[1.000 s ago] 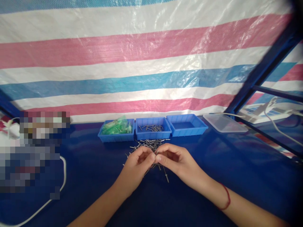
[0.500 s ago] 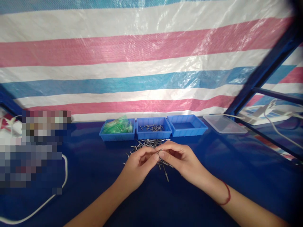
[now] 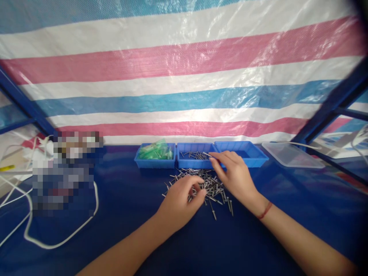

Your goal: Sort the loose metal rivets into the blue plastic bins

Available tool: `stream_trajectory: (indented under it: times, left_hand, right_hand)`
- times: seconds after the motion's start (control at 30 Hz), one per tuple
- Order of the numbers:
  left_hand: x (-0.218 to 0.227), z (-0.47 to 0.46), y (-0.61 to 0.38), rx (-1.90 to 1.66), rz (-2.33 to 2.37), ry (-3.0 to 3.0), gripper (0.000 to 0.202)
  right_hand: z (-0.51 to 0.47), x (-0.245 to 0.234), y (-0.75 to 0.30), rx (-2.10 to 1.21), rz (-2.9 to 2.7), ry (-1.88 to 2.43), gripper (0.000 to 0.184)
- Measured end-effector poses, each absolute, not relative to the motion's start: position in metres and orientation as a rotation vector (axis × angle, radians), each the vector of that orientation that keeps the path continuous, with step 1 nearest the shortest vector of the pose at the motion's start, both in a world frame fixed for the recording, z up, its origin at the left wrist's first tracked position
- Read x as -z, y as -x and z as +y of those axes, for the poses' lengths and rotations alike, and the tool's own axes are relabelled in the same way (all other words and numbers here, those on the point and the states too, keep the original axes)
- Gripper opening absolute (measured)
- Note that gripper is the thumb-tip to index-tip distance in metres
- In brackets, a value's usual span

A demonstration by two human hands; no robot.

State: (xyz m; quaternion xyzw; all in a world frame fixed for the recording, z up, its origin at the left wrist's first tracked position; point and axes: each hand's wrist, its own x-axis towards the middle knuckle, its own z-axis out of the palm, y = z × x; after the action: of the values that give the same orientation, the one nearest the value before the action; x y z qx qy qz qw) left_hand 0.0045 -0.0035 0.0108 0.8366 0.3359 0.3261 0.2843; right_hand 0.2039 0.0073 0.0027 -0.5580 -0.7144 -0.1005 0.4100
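My left hand (image 3: 181, 196) hovers over a loose pile of metal blind rivets (image 3: 214, 188) on the blue table, its thumb and fingertips apart with nothing seen between them. It hides part of the pile. At the near right edge of the middle blue bin (image 3: 191, 164), my right hand (image 3: 236, 172) pinches a single blind rivet (image 3: 206, 154) between thumb and forefinger. That rivet points left, over the bin. Several more rivets (image 3: 198, 155) lie on the bin's floor.
To the left stands a blue bin (image 3: 155, 164) with green plastic bags (image 3: 156, 149). A third blue bin (image 3: 260, 161) adjoins on the right, beside a clear plastic lid (image 3: 293, 155). White cable (image 3: 60, 245) loops across the left side. Striped sheeting (image 3: 172, 92) hangs behind.
My hands, together over the pile before, have parted. The right one has moved forward and right to the middle bin with a rivet. My left hand has opened. The view has shifted slightly left.
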Motion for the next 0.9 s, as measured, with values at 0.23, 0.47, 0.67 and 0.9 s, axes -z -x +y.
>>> stream_trajectory:
  times: [0.23,0.47,0.67,0.9]
  left_hand:
    - [-0.009,-0.002,0.003,-0.568,0.867,-2.767,0.016]
    - [-0.013,0.002,0.006,-0.382,0.971,-2.846,0.015]
    - [-0.01,0.002,0.003,-0.332,0.998,-2.896,0.017]
    - [-0.018,0.002,0.007,-0.278,1.043,-2.958,0.014]
  right_hand:
    - [0.002,0.006,-0.206,0.235,-1.857,1.438,0.035]
    - [-0.021,-0.001,-0.194,-0.127,-1.934,1.315,0.018]
    - [-0.021,-0.002,-0.196,-0.221,-1.946,1.317,0.015]
    - [-0.027,-0.009,-0.193,-0.225,-2.181,1.264,0.015]
